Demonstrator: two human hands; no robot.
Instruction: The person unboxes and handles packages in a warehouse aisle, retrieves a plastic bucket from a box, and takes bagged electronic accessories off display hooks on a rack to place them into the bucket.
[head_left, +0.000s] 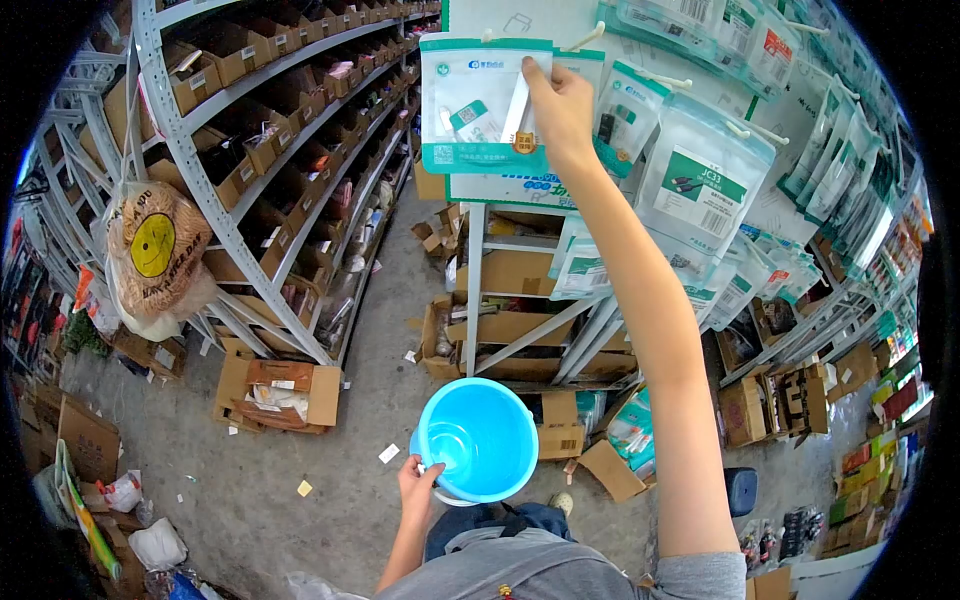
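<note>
Right hand (563, 108) pinches a green-and-white pouch (455, 88) by its upper right edge, before the display panel (480, 188); it looks light, slick, flexible, best held edgewise. Left hand (415, 487) grips the blue bucket (490, 425) rim.

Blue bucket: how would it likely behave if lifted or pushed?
The blue bucket is probably light, since no contents show inside. Its smooth, shiny wall suggests plastic, perhaps slightly slippery. Held at one side of its rim by the left hand, it could tip if bumped.
</note>
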